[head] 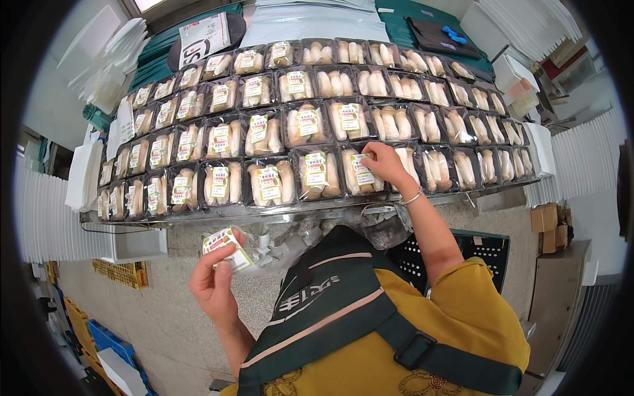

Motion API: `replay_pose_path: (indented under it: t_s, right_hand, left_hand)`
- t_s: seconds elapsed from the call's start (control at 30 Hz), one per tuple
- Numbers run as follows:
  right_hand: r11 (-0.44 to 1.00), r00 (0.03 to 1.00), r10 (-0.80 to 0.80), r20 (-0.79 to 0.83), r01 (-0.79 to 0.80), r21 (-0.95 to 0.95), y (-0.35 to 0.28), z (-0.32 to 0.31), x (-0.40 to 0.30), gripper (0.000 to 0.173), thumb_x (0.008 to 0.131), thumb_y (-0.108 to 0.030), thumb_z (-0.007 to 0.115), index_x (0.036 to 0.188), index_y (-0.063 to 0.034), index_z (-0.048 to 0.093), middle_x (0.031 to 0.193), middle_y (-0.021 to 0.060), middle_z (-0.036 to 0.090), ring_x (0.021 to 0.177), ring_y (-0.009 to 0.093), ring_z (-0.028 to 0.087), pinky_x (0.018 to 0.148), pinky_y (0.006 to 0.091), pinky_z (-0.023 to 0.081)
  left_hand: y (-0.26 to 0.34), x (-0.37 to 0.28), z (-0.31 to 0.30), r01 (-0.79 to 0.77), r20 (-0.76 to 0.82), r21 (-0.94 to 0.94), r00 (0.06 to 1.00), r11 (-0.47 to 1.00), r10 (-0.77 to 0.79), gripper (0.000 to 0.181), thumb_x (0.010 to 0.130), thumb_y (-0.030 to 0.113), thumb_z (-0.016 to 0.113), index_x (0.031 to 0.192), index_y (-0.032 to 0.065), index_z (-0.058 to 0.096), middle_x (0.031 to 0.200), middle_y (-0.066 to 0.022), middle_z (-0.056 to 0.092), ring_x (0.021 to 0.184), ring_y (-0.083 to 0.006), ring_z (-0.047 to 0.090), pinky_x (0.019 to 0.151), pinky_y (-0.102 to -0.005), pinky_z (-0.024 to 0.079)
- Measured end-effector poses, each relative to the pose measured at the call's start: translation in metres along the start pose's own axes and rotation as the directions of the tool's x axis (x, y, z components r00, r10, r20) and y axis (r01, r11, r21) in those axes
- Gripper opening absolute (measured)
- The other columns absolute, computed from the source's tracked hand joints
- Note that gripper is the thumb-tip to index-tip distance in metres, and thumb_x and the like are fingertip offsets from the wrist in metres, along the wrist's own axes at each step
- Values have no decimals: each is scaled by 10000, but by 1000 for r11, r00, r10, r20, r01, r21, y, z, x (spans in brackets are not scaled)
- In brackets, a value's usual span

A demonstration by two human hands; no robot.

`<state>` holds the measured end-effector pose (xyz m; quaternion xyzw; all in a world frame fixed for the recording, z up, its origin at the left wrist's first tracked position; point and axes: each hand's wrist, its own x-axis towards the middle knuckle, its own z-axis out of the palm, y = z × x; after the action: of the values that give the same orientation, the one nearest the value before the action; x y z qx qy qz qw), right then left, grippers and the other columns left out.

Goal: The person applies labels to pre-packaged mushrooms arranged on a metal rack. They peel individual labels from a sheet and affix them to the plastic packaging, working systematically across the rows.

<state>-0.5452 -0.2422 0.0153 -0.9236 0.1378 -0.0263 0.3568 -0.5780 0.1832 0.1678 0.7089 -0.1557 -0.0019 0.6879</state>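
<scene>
Rows of black trays of king oyster mushrooms under clear film cover the table before me. My right hand (384,161) touches the upper right part of a printed label (363,173) on a tray in the front row; its fingertips rest at the label's edge. Labels are on trays to the left, such as this front-row tray (270,182), while those to the right, like this one (437,171), bear none. Below the table's edge, my left hand (218,277) pinches a strip of printed labels (229,250) between thumb and fingers, with pale backing trailing from it.
The metal table edge (307,214) runs just under the front row. Stacks of white foam trays (49,218) stand at both sides. Behind the packs lie green crates or covers (396,24) and a white printed bag (205,37). A dark perforated crate (488,255) is on the floor at right.
</scene>
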Motion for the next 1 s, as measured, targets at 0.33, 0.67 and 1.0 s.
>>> replay_pose_path:
  t_s: [0.33,0.67,1.0]
  right_hand:
    - [992,987,13,160,-33,118,-138,-15,-46,531,739,-261,781,1202,-81,593,949,93,649,768,210,630,694,323,508]
    - [814,787,-403,468,74,576,-222,44,-111,422,773,-255,777,1095,-23,633,940,62,636,715,136,555,703,273,482]
    - [877,888,-375,266,246,413,-232,43,-111,154,806,-31,686,958,-23,668,777,49,571,634,116,517,565,252,422]
  left_hand:
    - [-9,-30,24,255,160,-284,963,924,-217,621,891,-102,491,1462,-1,267,1141,-198,630,1035,-207,626,908,-305,487]
    - [-29,-39,23,262,180,-224,958,939,-225,662,887,-72,506,1491,20,251,1163,-145,619,1050,-141,579,896,-255,446]
    - [-55,-26,29,400,241,-465,916,790,-322,568,895,-1,550,1419,11,330,1041,-85,644,915,-85,597,785,-221,465]
